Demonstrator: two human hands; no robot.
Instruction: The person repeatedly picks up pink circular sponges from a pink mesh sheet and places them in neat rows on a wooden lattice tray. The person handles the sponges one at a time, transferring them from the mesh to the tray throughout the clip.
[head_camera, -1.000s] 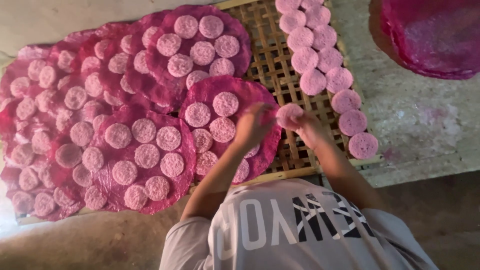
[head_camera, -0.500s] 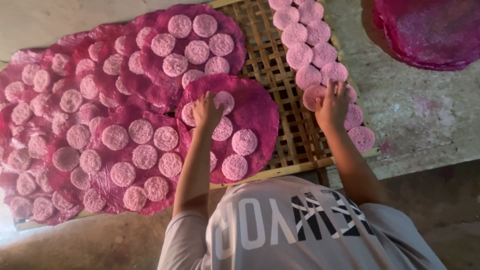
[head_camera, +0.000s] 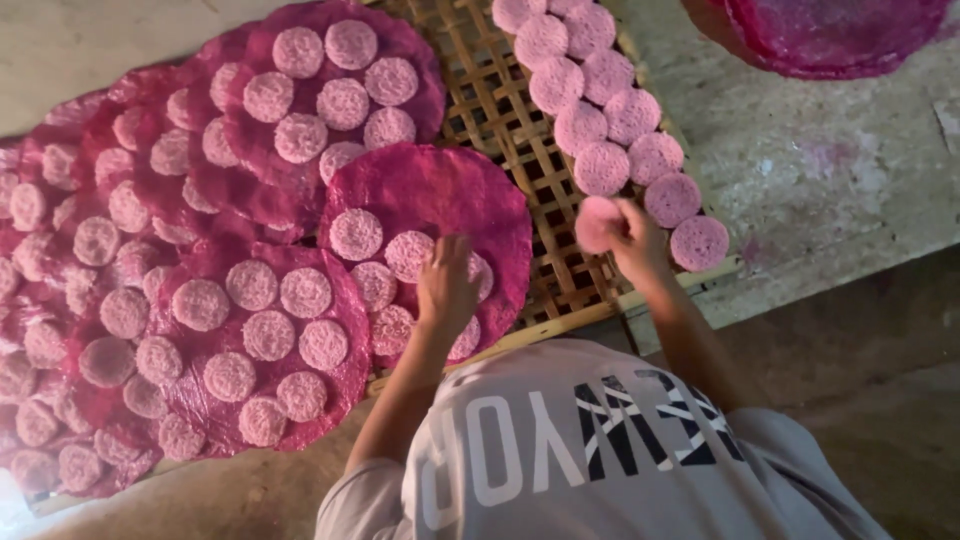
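Hands are working over a woven bamboo rack (head_camera: 560, 270) lying on a stained concrete floor (head_camera: 830, 170). Your left hand (head_camera: 447, 285) is pressing down, fingers curled, on a pale pink disc (head_camera: 478, 278) sitting on the nearest dark magenta round sheet (head_camera: 440, 190); whether that grip is closing on the disc cannot be told. Your right hand (head_camera: 635, 235) is hovering above the rack's near right corner, its grip pinching a single pink disc (head_camera: 598, 224), blurred, just beside the row of loose discs (head_camera: 610, 130) running along the rack's right side. Other round sheets (head_camera: 250, 330), each carrying several discs, are overlapping to the left. A magenta basin (head_camera: 830, 40) is sitting at top right, well apart from both hands.
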